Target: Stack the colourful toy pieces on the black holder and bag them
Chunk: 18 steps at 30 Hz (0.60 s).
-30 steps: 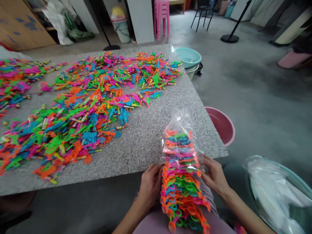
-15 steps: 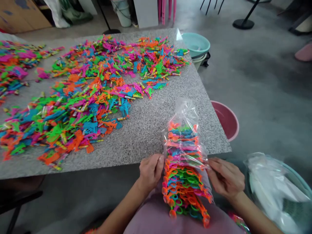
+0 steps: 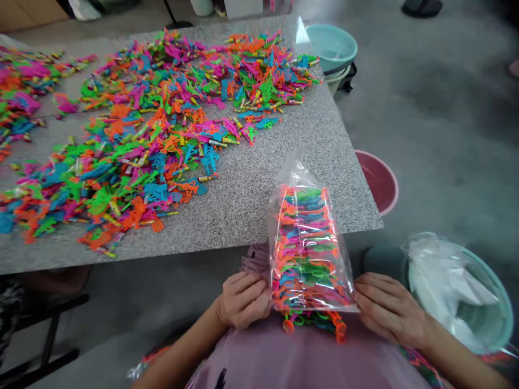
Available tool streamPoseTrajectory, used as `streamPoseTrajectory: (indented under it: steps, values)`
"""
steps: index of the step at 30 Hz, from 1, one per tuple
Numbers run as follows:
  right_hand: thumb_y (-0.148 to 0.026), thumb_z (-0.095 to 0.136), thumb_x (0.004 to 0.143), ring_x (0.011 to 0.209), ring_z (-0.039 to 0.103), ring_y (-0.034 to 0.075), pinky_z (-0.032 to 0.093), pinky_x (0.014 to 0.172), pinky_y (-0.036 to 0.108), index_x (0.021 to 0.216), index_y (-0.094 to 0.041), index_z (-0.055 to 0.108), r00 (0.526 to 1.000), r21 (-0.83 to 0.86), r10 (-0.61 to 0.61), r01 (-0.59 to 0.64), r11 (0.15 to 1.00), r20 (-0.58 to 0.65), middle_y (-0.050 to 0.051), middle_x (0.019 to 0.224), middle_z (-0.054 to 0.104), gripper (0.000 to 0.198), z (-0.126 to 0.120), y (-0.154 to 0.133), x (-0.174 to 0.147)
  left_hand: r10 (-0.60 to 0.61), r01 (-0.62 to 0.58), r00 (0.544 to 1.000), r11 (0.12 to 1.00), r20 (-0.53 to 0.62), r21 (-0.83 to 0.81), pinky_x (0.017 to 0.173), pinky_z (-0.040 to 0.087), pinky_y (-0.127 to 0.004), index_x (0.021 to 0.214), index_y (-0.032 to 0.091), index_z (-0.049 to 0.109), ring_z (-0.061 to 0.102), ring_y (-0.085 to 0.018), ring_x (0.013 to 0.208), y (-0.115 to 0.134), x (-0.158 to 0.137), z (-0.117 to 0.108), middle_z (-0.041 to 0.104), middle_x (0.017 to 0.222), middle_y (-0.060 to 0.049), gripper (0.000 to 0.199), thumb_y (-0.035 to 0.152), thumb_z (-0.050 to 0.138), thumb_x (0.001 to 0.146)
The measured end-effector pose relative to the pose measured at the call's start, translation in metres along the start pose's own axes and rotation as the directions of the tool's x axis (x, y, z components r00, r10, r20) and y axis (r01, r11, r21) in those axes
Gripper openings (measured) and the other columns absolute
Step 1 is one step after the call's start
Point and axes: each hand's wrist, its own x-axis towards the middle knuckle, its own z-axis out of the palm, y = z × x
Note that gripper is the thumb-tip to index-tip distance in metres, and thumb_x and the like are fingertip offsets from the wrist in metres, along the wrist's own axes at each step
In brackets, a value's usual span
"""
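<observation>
A clear plastic bag [image 3: 344,254] is drawn over most of a long stack of colourful plastic toys [image 3: 305,232] that rests across the table edge and against my body. The lowest orange, green and blue pieces stick out past the bag's mouth. My left hand [image 3: 246,298] pinches the left corner of that mouth. At the opposite corner, my right hand [image 3: 391,305] has its fingers closed on the bag's edge. The bag's far end lies crumpled on the speckled stone table [image 3: 239,210].
Heaps of loose colourful plastic toys [image 3: 133,156] spread over the table's left and back. Off the right edge are a light blue basin [image 3: 352,54] and a pink basin [image 3: 392,189]. A pale green basket [image 3: 505,319] with clear plastic bags [image 3: 441,275] sits low at right.
Both hands have pulled the bag's mouth down toward my body, so it covers much more of the toy stack. The view has tilted downward a little.
</observation>
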Motion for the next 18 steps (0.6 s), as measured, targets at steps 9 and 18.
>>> streamPoseTrajectory:
  steps: [9, 18]
  values:
    - [-0.015, 0.054, 0.088, 0.045, 0.047, 0.010, 0.036, 0.045, 0.024, 0.064, -0.021, 0.055, 0.985, -0.140, 0.045, -0.069, 0.988, -0.169, -0.003, 0.050, 0.051, 0.024, -0.012, -0.024, 0.043, 0.339, -0.317, 0.940, 0.911, -0.043, 0.264, 0.039, 0.034, -0.025, 0.057, 0.023, 0.050, 0.040, -0.009, 0.038, 0.055, 0.040, -0.028, 0.045, 0.043, 0.004, 0.032, 0.026, 0.052, 0.089]
    - [-0.031, 0.036, 0.092, 0.042, 0.030, -0.007, 0.015, 0.049, 0.015, 0.055, -0.008, 0.048, 0.888, 0.197, 0.459, -0.446, 0.873, -0.024, -0.012, 0.048, 0.029, 0.045, -0.097, -0.009, 0.216, 0.242, -0.090, 0.948, 0.827, -0.208, 0.555, 0.060, 0.036, -0.017, 0.052, 0.011, 0.047, 0.043, 0.002, 0.048, 0.152, 0.137, -0.157, 0.034, 0.048, 0.009, 0.050, 0.038, 0.040, 0.093]
